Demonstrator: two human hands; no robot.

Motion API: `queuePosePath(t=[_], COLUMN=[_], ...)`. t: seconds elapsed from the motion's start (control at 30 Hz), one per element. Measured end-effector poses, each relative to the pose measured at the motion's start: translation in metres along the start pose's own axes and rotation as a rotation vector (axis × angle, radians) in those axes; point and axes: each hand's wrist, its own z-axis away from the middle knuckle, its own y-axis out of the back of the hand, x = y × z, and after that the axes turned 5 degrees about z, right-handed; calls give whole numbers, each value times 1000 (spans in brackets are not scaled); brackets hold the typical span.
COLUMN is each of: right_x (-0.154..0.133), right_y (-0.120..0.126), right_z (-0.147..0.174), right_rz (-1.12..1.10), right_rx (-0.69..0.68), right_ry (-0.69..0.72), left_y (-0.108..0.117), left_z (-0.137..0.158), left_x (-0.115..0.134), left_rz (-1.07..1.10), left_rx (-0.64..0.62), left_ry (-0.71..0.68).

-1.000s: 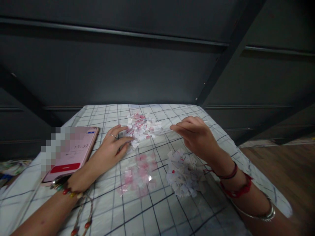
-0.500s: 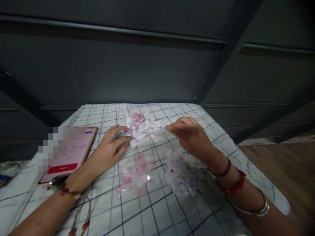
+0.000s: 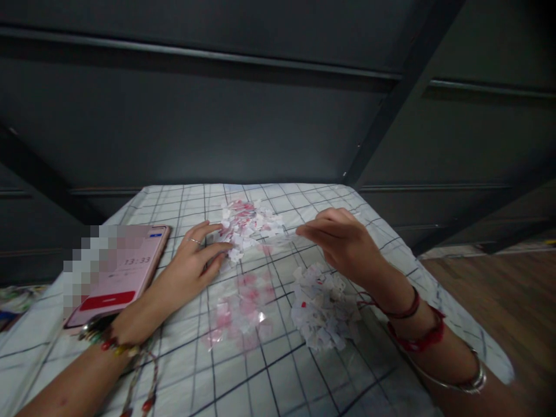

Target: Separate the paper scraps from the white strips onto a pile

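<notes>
Pinching a thin, pale strip (image 3: 284, 237), the right hand (image 3: 341, 237) hangs just right of the far paper heap (image 3: 249, 223), closed at thumb and fingertips. It could be tweezers; the blur won't let me say. Its far end overlaps the heap's near right side, and whether it grasps a scrap, I can't tell. Over on the other side, the left hand (image 3: 193, 255) lies palm down, fingers parted, nothing gripped, fingertips touching the heap's left edge.

A light pinch looks best here, I'd judge: low wrist, one scrap at a time, left fingertips steadying the border without pressing. These bits look feather-light, so quick moves could scatter them.

Now the edges! The cloth (image 3: 182, 370) shows beyond the heap, up to the dark panel (image 3: 217, 121), and again between the heap and the clear pink pieces (image 3: 243, 307) nearer the middle. The tighter spot is below the right wrist: its red cord (image 3: 367, 301) dangles beside the near paper heap (image 3: 324, 307). On the left, the forearm lies against the phone's (image 3: 125, 260) near corner, leaving little sideways room.
</notes>
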Motion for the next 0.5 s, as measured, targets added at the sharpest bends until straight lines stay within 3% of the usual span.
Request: queuePosePath(t=[0.27, 0.5], right_x=[5, 4], right_y=[10, 18], right_z=[5, 8], right_rz=[-20, 9], right_rx=[68, -42], right_ry=[-3, 42], left_y=[0, 1], left_z=[0, 0], left_x=[-1, 0], left_rz=[-3, 9], left_rx=[-5, -2], left_ry=[5, 13])
